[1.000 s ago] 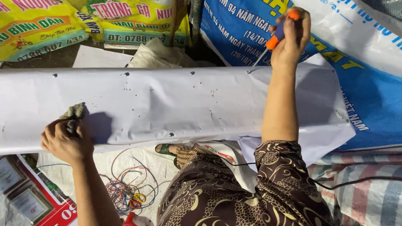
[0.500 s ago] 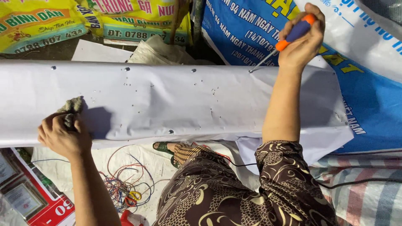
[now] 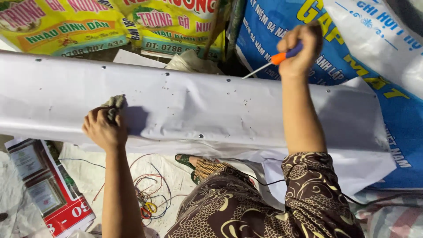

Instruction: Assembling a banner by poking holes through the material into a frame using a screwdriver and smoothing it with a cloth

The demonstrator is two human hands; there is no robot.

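A long white sheet-metal panel [image 3: 198,110] dotted with small screws lies across the view. My left hand [image 3: 103,128] presses a grey rag [image 3: 113,103] onto its near left part. My right hand [image 3: 299,48] is raised over the panel's far edge, gripping a screwdriver with an orange and blue handle [image 3: 282,56]; its thin shaft points left and down toward the panel, with the tip just above the surface.
Yellow printed sacks [image 3: 88,26] and a blue printed tarp [image 3: 352,66] lie beyond the panel. Below it are a tangle of coloured wires [image 3: 147,198], a red and white printed sheet [image 3: 48,194], my patterned trousers and a sandalled foot [image 3: 189,165].
The view has shifted so that both hands sit further right in frame. My right hand has lowered the screwdriver a little toward the panel. My left hand stays on the rag.
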